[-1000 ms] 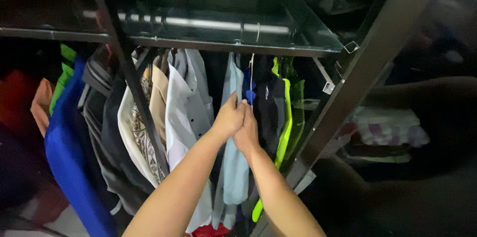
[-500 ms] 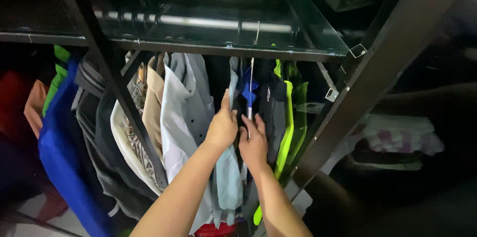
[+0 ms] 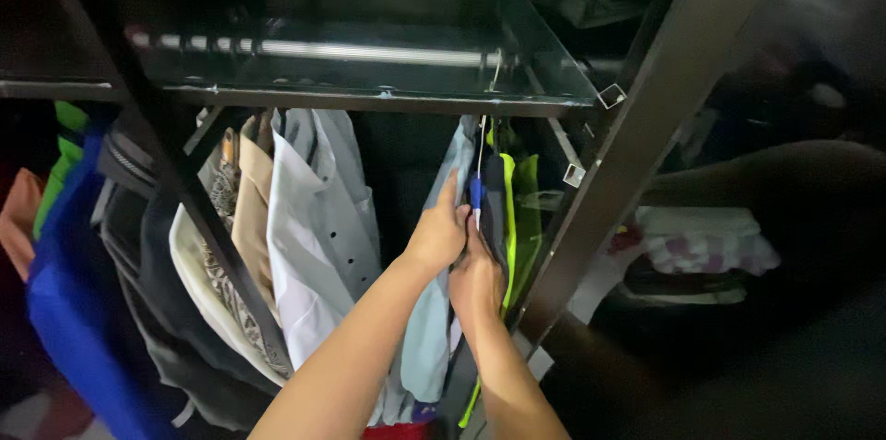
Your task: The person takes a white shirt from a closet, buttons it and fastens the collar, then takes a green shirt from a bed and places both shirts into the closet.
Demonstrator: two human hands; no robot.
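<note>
My left hand [image 3: 438,232] is pressed into the upper part of a hanging pale blue shirt [image 3: 426,338], fingers pointing up and closed on its cloth. Just below and to the right, my right hand [image 3: 475,276] grips a dark garment with neon yellow trim [image 3: 496,205] that hangs on a blue hanger [image 3: 475,191]. The two hands touch each other. A thin wire hook rises from the hanger to the metal rail [image 3: 351,52]. The fingertips of both hands are hidden in the fabric.
A glass shelf [image 3: 388,94] lies over the rail. A white shirt [image 3: 314,237], beige and patterned tops, and a bright blue garment [image 3: 65,311] hang on the left. A dark slanted frame post [image 3: 628,126] stands right of the hands, with folded clothes [image 3: 701,242] beyond it.
Both hands and the blue-hangered garment shifted right toward the frame post, widening the gap beside the white shirt. My hands, apart half a second ago, are pressed together again.
</note>
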